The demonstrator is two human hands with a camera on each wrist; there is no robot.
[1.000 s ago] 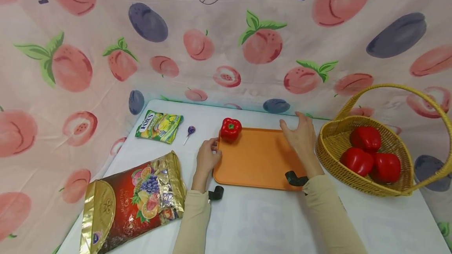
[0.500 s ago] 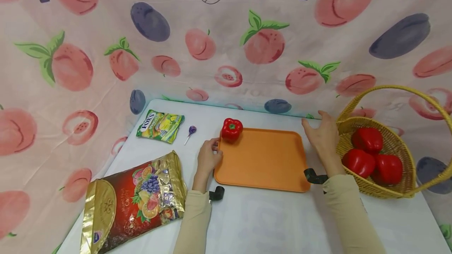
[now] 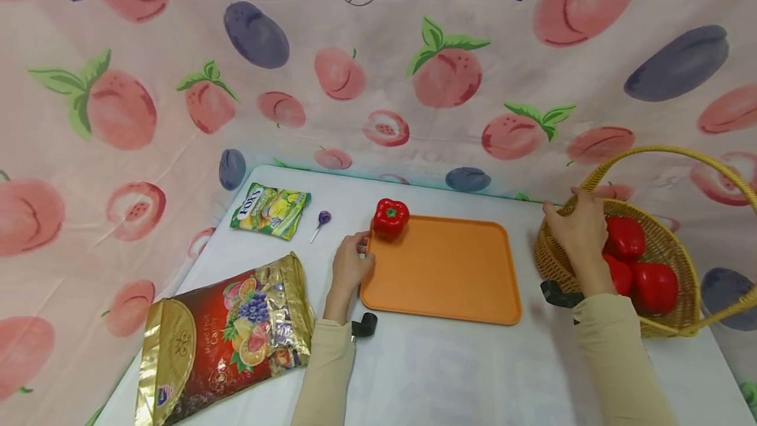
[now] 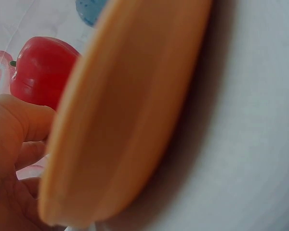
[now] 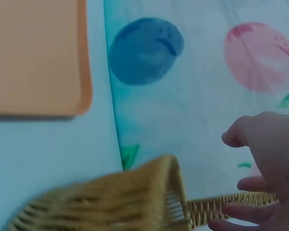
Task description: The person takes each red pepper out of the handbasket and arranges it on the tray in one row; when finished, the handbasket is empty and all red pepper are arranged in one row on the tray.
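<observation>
An orange tray lies on the white table with a red bell pepper at its back left corner. My left hand holds the tray's left edge, its fingers curled against the rim; in the left wrist view the tray hides part of the fingertips. On the right, my right hand is over the left side of a yellow wicker basket, thumb and fingers spread apart, holding nothing. Inside the basket are red bell peppers, partly hidden by the hand and forearm.
At left lie a large red and gold candy bag, a green Fox's packet and a purple-topped lollipop. The basket's tall handle arches above it. A fruit-printed cloth hangs behind the table.
My right hand has moved right, from over the tray's right side to over the basket's left side. The left hand stays at the tray's edge, and the pepper on the tray has not moved.
</observation>
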